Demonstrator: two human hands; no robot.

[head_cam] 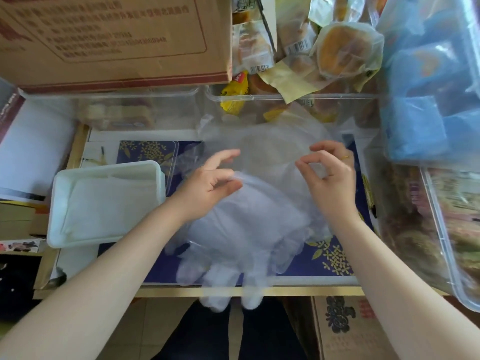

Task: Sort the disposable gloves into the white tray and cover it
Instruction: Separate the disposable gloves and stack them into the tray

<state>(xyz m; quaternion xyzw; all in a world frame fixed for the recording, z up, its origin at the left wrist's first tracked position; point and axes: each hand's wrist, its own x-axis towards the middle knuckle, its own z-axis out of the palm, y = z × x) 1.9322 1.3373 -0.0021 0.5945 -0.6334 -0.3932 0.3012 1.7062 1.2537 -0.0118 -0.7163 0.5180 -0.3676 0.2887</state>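
A heap of thin clear disposable gloves point(249, 229) lies on the blue flowered mat in the middle, their fingers hanging over the table's front edge. My left hand point(207, 185) pinches the cuff edge of the top glove between thumb and fingers. My right hand point(330, 178) pinches the same film at the right, thumb against forefinger. The white tray point(59, 203) stands to the left of the heap with some pale film lying flat in it. A clear flat lid point(171, 162) lies behind the tray on the mat.
A cardboard box point(109, 40) stands at the back left. Clear bins of wrapped snacks point(293, 100) line the back. A bag of blue items point(431, 87) sits at the right, above another clear bin point(446, 242). A cardboard box point(350, 328) stands on the floor.
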